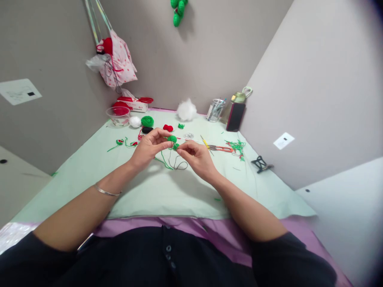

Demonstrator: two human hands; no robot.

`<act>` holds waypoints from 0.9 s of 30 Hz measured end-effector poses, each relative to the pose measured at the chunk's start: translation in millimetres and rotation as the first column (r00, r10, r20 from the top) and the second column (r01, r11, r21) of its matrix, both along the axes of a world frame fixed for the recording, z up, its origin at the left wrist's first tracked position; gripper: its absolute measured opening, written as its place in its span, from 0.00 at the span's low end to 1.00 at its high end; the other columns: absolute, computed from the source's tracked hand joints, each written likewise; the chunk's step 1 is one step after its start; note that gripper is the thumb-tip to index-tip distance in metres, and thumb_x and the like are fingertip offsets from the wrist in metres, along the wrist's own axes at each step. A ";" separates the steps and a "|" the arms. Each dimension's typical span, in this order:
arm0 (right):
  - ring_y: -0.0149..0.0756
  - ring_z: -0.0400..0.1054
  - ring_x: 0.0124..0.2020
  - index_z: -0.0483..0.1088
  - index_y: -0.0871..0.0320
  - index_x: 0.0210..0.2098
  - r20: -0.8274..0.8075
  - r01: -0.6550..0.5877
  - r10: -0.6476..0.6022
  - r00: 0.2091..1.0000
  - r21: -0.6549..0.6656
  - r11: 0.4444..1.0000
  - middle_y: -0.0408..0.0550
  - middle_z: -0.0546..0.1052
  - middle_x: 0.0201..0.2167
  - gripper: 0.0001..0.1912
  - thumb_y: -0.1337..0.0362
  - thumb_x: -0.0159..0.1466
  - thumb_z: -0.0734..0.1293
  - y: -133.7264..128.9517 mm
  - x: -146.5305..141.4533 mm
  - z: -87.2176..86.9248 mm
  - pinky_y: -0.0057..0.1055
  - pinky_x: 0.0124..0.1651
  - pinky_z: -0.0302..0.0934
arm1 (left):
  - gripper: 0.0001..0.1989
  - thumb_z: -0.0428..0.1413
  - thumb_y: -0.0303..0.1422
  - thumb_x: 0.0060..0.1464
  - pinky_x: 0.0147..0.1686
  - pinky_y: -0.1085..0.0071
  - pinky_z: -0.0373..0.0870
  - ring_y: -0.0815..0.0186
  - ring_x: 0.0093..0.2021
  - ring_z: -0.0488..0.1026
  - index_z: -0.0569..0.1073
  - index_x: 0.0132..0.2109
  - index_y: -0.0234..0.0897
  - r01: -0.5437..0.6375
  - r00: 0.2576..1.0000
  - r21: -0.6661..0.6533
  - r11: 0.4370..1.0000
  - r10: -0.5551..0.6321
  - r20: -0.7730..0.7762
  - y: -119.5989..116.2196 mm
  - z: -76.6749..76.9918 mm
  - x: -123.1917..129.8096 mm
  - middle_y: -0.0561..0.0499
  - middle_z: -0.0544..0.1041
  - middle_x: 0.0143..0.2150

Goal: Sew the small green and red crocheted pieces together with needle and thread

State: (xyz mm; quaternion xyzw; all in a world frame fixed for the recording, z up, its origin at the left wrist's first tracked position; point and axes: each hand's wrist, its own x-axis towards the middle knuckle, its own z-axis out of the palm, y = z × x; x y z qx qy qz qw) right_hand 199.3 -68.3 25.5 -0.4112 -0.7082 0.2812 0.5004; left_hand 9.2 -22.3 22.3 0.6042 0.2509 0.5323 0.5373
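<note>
Holds the green crocheted piece [171, 138] clamped between the thumb and fingers of the left hand [149, 146], just off the tips on their right side and immediately left of the fingers of the right hand [197, 157]. Looks made of two rounded lobes, set on a long axis slanting from beside the left fingertips, on the far side, down and nearer towards the right ones. Belongs to the left fingers for grip, yet comes almost within touch of the right. Has the right fingers drawn together by the nearer lobe, on something too fine to make out. Shows a dark thread [179, 168] looped below both sets of fingers, over the desk [179, 199], with orange-handled thread snips [224, 148] to the right of them
</note>
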 end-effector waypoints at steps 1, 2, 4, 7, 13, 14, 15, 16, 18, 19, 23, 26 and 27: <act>0.31 0.63 0.29 0.73 0.58 0.31 -0.007 -0.002 0.002 1.000 0.001 1.000 0.43 0.73 0.27 0.07 0.61 0.64 0.69 -0.2 -0.3 0.1 0.31 0.34 0.58 | 0.14 0.71 0.34 0.48 0.46 0.66 0.73 0.66 0.40 0.77 0.78 0.41 0.38 0.009 1.000 -0.010 1.000 -0.009 0.006 -0.3 -0.1 0.3 0.51 0.79 0.39; 0.30 0.63 0.28 0.73 0.58 0.31 -0.014 -0.003 0.003 1.000 0.001 1.000 0.43 0.73 0.27 0.07 0.61 0.64 0.69 -0.3 -0.7 0.0 0.31 0.34 0.58 | 0.14 0.71 0.34 0.48 0.47 0.65 0.73 0.66 0.40 0.77 0.78 0.40 0.38 0.019 1.000 -0.027 0.999 -0.019 0.016 -0.7 -0.3 0.7 0.51 0.79 0.39; 0.31 0.63 0.29 0.74 0.57 0.32 -0.025 -0.004 0.004 1.000 0.000 1.000 0.44 0.74 0.28 0.08 0.60 0.64 0.69 -0.4 -1.6 -0.5 0.31 0.34 0.58 | 0.13 0.70 0.36 0.49 0.47 0.63 0.74 0.65 0.40 0.77 0.78 0.39 0.37 0.055 0.998 -0.074 0.996 -0.052 0.039 -1.6 -0.7 1.5 0.51 0.79 0.39; 0.31 0.63 0.29 0.74 0.57 0.32 -0.061 -0.006 0.005 0.998 -0.008 1.000 0.44 0.74 0.28 0.09 0.57 0.63 0.70 0.2 -3.2 -2.9 0.30 0.33 0.59 | 0.12 0.69 0.37 0.51 0.49 0.62 0.74 0.65 0.40 0.77 0.77 0.40 0.37 0.118 0.992 -0.134 0.984 -0.109 0.071 -3.0 -1.4 2.5 0.51 0.79 0.39; 0.29 0.62 0.27 0.74 0.57 0.33 -0.151 -0.022 0.012 0.988 -0.062 0.998 0.44 0.74 0.28 0.10 0.56 0.62 0.71 1.8 -6.5 -9.7 0.30 0.31 0.58 | 0.13 0.70 0.37 0.50 0.47 0.64 0.74 0.65 0.39 0.77 0.76 0.38 0.38 0.107 0.993 -0.131 0.986 -0.099 0.068 -4.1 -3.3 3.5 0.52 0.79 0.38; 0.29 0.62 0.27 0.74 0.57 0.32 -0.163 -0.014 0.004 0.987 -0.061 0.998 0.44 0.74 0.28 0.10 0.56 0.62 0.71 1.8 -7.0 -10.2 0.30 0.31 0.58 | 0.13 0.70 0.37 0.50 0.47 0.64 0.74 0.65 0.39 0.77 0.75 0.38 0.38 0.092 0.995 -0.118 0.989 -0.087 0.051 -4.0 -3.8 3.7 0.52 0.79 0.38; 0.29 0.62 0.27 0.75 0.57 0.32 -0.170 -0.004 -0.006 0.985 -0.060 0.998 0.44 0.74 0.29 0.10 0.56 0.62 0.71 1.9 -7.4 -10.5 0.30 0.31 0.58 | 0.14 0.70 0.37 0.49 0.46 0.64 0.74 0.65 0.40 0.77 0.75 0.38 0.38 0.078 0.997 -0.100 0.992 -0.075 0.035 -3.9 -4.4 3.9 0.52 0.79 0.38; 0.29 0.62 0.27 0.75 0.57 0.32 -0.175 0.005 -0.016 0.984 -0.062 0.998 0.44 0.74 0.29 0.10 0.56 0.61 0.71 2.1 -7.7 -10.5 0.30 0.30 0.59 | 0.14 0.70 0.37 0.49 0.46 0.64 0.74 0.64 0.40 0.77 0.75 0.38 0.38 0.066 0.998 -0.078 0.995 -0.065 0.020 -3.7 -4.9 4.1 0.52 0.79 0.39; 0.29 0.62 0.26 0.75 0.57 0.32 -0.185 0.011 -0.026 0.982 -0.080 0.997 0.44 0.74 0.28 0.11 0.55 0.61 0.71 3.1 -7.8 -10.0 0.29 0.30 0.59 | 0.15 0.70 0.37 0.49 0.47 0.64 0.74 0.64 0.42 0.77 0.75 0.39 0.38 0.050 0.999 -0.036 0.998 -0.050 -0.002 -3.5 -5.7 4.8 0.51 0.80 0.39; 0.29 0.62 0.26 0.74 0.57 0.32 -0.197 -0.001 -0.019 0.980 -0.101 0.995 0.43 0.73 0.27 0.11 0.55 0.60 0.72 3.9 -7.6 -9.5 0.29 0.29 0.60 | 0.15 0.70 0.37 0.49 0.48 0.64 0.74 0.64 0.43 0.77 0.75 0.39 0.38 0.041 0.999 -0.019 0.999 -0.041 -0.008 -3.5 -5.9 5.2 0.50 0.80 0.40; 0.28 0.67 0.26 0.71 0.57 0.34 -0.313 -0.120 0.044 0.949 -0.227 0.966 0.40 0.72 0.26 0.15 0.55 0.56 0.75 7.8 -5.2 -6.4 0.29 0.31 0.66 | 0.16 0.70 0.37 0.49 0.49 0.64 0.74 0.63 0.44 0.77 0.75 0.42 0.39 -0.039 0.998 0.040 0.998 0.041 -0.041 -4.2 -5.1 6.2 0.50 0.79 0.41; 0.29 0.70 0.28 0.69 0.57 0.35 -0.375 -0.162 0.056 0.925 -0.257 0.953 0.41 0.74 0.28 0.16 0.56 0.56 0.76 8.4 -3.9 -4.0 0.31 0.35 0.70 | 0.15 0.69 0.38 0.49 0.47 0.64 0.74 0.62 0.43 0.77 0.75 0.41 0.38 -0.065 0.993 0.089 0.994 0.073 -0.090 -5.4 -4.2 6.6 0.49 0.79 0.40; 0.29 0.71 0.29 0.69 0.57 0.35 -0.379 -0.167 0.063 0.923 -0.248 0.954 0.41 0.74 0.28 0.16 0.56 0.56 0.76 8.2 -3.8 -3.6 0.31 0.36 0.70 | 0.15 0.69 0.38 0.49 0.46 0.64 0.74 0.62 0.42 0.77 0.75 0.40 0.38 -0.060 0.991 0.103 0.993 0.071 -0.111 -5.8 -4.1 6.8 0.49 0.79 0.39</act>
